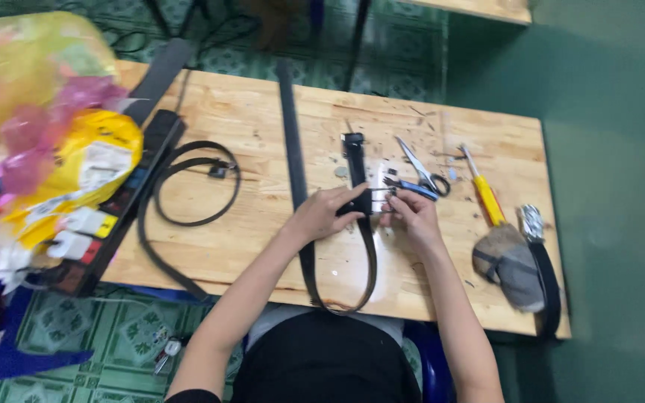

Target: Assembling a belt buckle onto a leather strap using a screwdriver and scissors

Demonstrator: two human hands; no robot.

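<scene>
Near the desk's [263, 246] middle, the left hand [321, 214] has its fingers [349, 195] curled closed on a dark belt [361, 224], pressing it down. The right hand [412, 213], at its 3 o'clock, pinches the buckle end [382, 195], fingers narrow. Scissors [421, 173] lie just beyond. At 9 o'clock, yellow packages [83, 172] with white labels are piled.

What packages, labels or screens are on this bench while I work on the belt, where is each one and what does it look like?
Yellow plastic bag: left end of the wooden table, bulging, with a pale rectangular label on it.
Translucent yellow and pink bags: far left, piled above the yellow one, blurred.
Small white tags with yellow patches: left edge, on a dark strip below the bags.
No screens or signs in view.
</scene>
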